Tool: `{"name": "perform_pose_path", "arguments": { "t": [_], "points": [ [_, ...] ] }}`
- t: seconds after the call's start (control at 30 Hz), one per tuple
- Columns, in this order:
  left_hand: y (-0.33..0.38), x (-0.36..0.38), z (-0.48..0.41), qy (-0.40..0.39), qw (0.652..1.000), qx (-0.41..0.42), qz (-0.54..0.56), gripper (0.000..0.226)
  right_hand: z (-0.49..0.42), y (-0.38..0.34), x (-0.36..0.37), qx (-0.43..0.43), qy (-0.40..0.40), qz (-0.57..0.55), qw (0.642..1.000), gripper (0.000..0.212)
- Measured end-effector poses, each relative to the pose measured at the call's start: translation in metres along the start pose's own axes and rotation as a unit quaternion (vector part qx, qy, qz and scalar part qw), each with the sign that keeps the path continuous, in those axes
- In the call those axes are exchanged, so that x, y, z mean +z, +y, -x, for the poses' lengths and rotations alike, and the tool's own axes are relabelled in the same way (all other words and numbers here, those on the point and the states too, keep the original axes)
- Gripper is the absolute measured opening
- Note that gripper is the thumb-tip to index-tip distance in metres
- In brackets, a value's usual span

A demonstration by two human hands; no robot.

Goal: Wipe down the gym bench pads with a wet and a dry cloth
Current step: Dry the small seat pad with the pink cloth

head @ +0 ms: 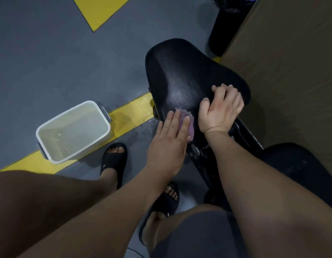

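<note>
A black padded seat (183, 71) of the gym bench fills the middle of the view, its surface shiny with wet. My left hand (168, 144) lies flat on a purple cloth (187, 120) and presses it against the near left edge of the pad. My right hand (221, 108) rests on the near right part of the same pad, fingers curled over its edge, holding the pad. A second black pad (299, 164) shows at the lower right, behind my right forearm.
A white tub (49, 131) of water stands on the grey floor to the left, on a yellow stripe (131, 108). My feet in black slides (113, 161) are below the seat. A black cylinder (226, 27) and a brown wall (291, 62) are at the right.
</note>
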State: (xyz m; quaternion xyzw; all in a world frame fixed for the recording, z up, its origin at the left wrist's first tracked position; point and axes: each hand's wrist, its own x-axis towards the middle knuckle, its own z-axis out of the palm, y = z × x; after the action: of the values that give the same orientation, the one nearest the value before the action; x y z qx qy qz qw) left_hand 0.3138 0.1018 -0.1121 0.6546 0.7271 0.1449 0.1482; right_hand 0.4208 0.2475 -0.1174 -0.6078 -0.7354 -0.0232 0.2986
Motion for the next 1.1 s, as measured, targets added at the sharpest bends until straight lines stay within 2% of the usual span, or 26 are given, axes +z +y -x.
{"name": "perform_pose_path", "arguments": {
  "t": [0.07, 0.23, 0.3, 0.43, 0.53, 0.63, 0.87, 1.03, 1.1],
  "points": [
    [0.001, -0.001, 0.003, -0.025, 1.0, -0.007, -0.01, 0.056, 0.0, 0.002, 0.001, -0.003, 0.007, 0.002, 1.0, 0.034],
    [0.014, -0.017, -0.059, -0.028, 0.999, -0.019, -0.029, 0.056, 0.001, 0.002, 0.002, 0.001, 0.02, -0.007, 1.0, 0.032],
    [0.009, -0.018, -0.057, -0.024, 0.999, -0.018, -0.037, 0.055, 0.0, 0.002, 0.002, -0.001, 0.017, -0.007, 1.0, 0.03],
    [0.001, -0.02, -0.019, -0.025, 0.999, -0.037, -0.015, 0.057, -0.001, 0.001, 0.002, -0.008, 0.008, -0.009, 1.0, 0.03],
    [-0.007, -0.026, -0.049, -0.015, 0.995, -0.092, 0.025, 0.056, 0.001, 0.003, 0.003, -0.009, 0.013, -0.012, 1.0, 0.031],
    [-0.029, -0.034, -0.093, 0.005, 0.975, -0.195, 0.11, 0.056, 0.002, 0.005, 0.006, -0.011, 0.022, -0.008, 1.0, 0.03],
    [-0.001, -0.035, -0.028, 0.053, 0.935, -0.222, 0.273, 0.058, 0.001, 0.004, 0.006, -0.013, 0.031, -0.004, 0.999, 0.029],
    [-0.054, -0.032, -0.093, 0.024, 0.888, -0.331, 0.319, 0.048, 0.003, 0.004, 0.011, -0.023, 0.043, -0.002, 0.999, 0.031],
    [-0.061, -0.028, -0.093, 0.028, 0.879, -0.337, 0.336, 0.046, 0.003, 0.005, 0.012, -0.02, 0.042, 0.001, 0.999, 0.032]
  ]
}}
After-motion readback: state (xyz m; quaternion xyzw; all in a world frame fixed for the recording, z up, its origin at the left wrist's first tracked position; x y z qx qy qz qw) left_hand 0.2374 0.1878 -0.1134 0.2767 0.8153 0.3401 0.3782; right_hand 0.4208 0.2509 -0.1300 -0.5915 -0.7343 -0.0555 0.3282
